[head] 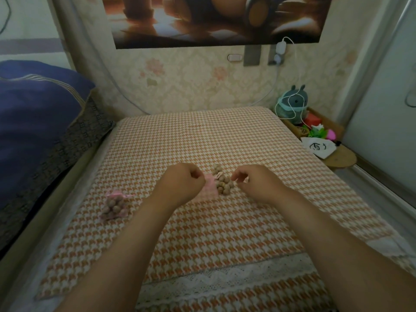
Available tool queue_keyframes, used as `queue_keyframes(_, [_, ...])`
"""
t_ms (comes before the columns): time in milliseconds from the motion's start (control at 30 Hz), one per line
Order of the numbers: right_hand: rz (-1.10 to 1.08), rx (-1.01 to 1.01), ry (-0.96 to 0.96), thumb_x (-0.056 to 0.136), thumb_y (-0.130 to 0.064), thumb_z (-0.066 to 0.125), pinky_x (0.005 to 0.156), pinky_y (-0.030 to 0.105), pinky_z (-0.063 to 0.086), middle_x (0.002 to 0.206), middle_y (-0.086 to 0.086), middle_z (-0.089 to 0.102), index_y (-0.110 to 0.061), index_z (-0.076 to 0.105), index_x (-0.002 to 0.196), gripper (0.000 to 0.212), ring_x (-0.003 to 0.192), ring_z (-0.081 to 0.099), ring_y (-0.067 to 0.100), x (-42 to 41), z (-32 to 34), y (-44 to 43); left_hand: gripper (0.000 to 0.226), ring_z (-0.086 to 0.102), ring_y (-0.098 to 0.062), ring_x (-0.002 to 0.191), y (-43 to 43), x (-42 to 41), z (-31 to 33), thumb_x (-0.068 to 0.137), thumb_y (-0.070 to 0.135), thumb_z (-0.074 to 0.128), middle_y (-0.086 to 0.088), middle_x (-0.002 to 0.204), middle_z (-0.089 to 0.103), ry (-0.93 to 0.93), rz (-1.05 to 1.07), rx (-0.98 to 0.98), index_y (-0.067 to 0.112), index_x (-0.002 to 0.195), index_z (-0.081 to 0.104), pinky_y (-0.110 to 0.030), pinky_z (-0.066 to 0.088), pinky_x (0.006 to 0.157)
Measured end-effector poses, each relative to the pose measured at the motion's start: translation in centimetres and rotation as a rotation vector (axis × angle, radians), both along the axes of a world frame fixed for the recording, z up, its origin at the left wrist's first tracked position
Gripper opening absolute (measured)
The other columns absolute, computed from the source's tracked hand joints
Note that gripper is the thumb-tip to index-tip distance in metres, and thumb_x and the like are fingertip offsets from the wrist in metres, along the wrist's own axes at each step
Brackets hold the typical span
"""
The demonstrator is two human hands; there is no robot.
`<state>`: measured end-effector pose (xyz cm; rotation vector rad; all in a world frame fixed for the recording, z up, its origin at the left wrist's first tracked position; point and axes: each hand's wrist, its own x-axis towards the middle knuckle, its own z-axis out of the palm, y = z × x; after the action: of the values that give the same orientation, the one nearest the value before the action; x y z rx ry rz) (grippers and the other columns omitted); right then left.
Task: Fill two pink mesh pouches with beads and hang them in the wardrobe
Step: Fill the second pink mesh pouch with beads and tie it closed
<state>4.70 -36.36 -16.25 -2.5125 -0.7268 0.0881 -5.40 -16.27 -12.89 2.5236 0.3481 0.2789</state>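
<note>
My left grip [182,182] pinches the flat pouch [210,191]; right grip [249,183] curled, on what I cannot tell.
Loose beads [222,183] just beside it; filled pouch [114,204] well apart.

Filled pouch [113,206], empty pouch [209,190], loose beads [223,183]

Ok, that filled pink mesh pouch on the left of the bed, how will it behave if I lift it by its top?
The filled pink mesh pouch will probably sag and swing, since its thin mesh slumps around the round brown beads inside. It likely feels heavy for its size, being packed full. Its top looks cinched, so beads probably stay in.
</note>
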Motion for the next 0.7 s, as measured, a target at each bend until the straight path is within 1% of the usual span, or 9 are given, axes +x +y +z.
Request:
queue_keyframes(100, [0.001, -0.055, 0.009, 0.087, -0.030, 0.068, 0.074, 0.031, 0.052, 0.093, -0.016, 0.064, -0.035, 0.069, 0.098, 0.012, 0.089, 0.062, 0.009, -0.3, -0.6, 1.5, 0.015, 0.064, -0.009, 0.081, -0.1, 0.0, -0.1, 0.084, 0.035, 0.060, 0.012, 0.088, 0.069, 0.032, -0.002, 0.066, 0.030, 0.092, 0.071, -0.030, 0.055, 0.075])
queue_keyframes(167, [-0.009, -0.122, -0.020, 0.084, -0.035, 0.071, 0.068, 0.027, 0.044, 0.090, -0.015, 0.063, -0.033, 0.068, 0.093, 0.010, 0.088, 0.061, 0.011, -0.6, -0.9, 2.5, 0.023, 0.063, -0.011, 0.090, 0.0, 0.0, -0.2, 0.084, 0.034, 0.061, 0.012, 0.100, 0.068, 0.035, 0.003, 0.095, 0.030, 0.104, 0.070, -0.028, 0.053, 0.079])
queue_keyframes(233, [-0.025, -0.174, -0.062, 0.082, -0.037, 0.071, 0.065, 0.027, 0.039, 0.090, -0.012, 0.065, -0.032, 0.067, 0.089, 0.010, 0.086, 0.061, 0.014, -0.8, -1.2, 3.3, 0.026, 0.062, -0.009, 0.091, 0.4, -0.1, -0.3, 0.085, 0.030, 0.061, 0.010, 0.104, 0.068, 0.018, -0.011, 0.076, 0.026, 0.109, 0.070, -0.023, 0.048, 0.077])
queue_keyframes(267, [-0.036, -0.186, -0.077, 0.081, -0.037, 0.070, 0.064, 0.028, 0.039, 0.090, -0.011, 0.066, -0.031, 0.067, 0.089, 0.010, 0.087, 0.062, 0.014, -0.9, -1.4, 3.6, 0.026, 0.061, -0.007, 0.088, 0.6, -0.1, -0.3, 0.085, 0.027, 0.062, 0.010, 0.101, 0.068, 0.010, -0.025, 0.056, 0.025, 0.110, 0.070, -0.020, 0.046, 0.074])
queue_keyframes(367, [-0.057, -0.200, -0.101, 0.082, -0.036, 0.068, 0.066, 0.027, 0.040, 0.091, -0.010, 0.068, -0.031, 0.069, 0.086, 0.007, 0.089, 0.064, 0.015, -1.0, -1.3, 4.1, 0.024, 0.052, 0.004, 0.069, 0.9, -0.4, -0.6, 0.085, 0.022, 0.063, 0.018, 0.079, 0.059, -0.008, -0.058, 0.032, 0.023, 0.108, 0.071, -0.008, 0.036, 0.058])
queue_keyframes(433, [-0.060, -0.189, -0.110, 0.084, -0.036, 0.068, 0.065, 0.027, 0.041, 0.090, -0.011, 0.069, -0.031, 0.070, 0.085, 0.005, 0.088, 0.064, 0.014, -1.0, -0.8, 4.1, 0.025, 0.051, 0.007, 0.068, 1.2, -0.5, -0.8, 0.084, 0.022, 0.063, 0.019, 0.076, 0.057, -0.010, -0.074, 0.035, 0.025, 0.107, 0.071, -0.005, 0.032, 0.057])
queue_keyframes(533, [-0.103, 0.032, -0.078, 0.084, -0.034, 0.072, 0.069, 0.027, 0.048, 0.085, -0.015, 0.069, -0.034, 0.071, 0.085, 0.001, 0.083, 0.065, 0.006, -1.0, 0.4, 3.9, 0.025, 0.052, 0.005, 0.072, 1.5, -0.4, -1.1, 0.084, 0.022, 0.063, 0.014, 0.090, 0.064, -0.001, -0.101, 0.034, 0.026, 0.107, 0.070, -0.005, 0.034, 0.059])
queue_keyframes(633, [-0.081, 0.377, -0.062, 0.081, -0.034, 0.079, 0.075, 0.023, 0.054, 0.082, -0.018, 0.072, -0.031, 0.076, 0.087, 0.008, 0.076, 0.064, -0.005, -1.3, 2.1, 4.2, 0.024, 0.054, 0.001, 0.075, 1.4, -0.3, -1.0, 0.085, 0.025, 0.061, 0.014, 0.089, 0.062, 0.003, -0.139, 0.035, 0.027, 0.108, 0.069, -0.013, 0.040, 0.063])
queue_keyframes(700, [-0.006, 0.496, -0.055, 0.079, -0.031, 0.081, 0.071, 0.021, 0.053, 0.084, -0.016, 0.074, -0.028, 0.079, 0.089, 0.011, 0.067, 0.062, -0.006, -2.1, 3.3, 4.4, 0.024, 0.057, -0.002, 0.080, 1.2, -0.2, -0.9, 0.086, 0.027, 0.059, 0.014, 0.092, 0.063, -0.002, -0.165, 0.025, 0.027, 0.108, 0.069, -0.018, 0.044, 0.068])
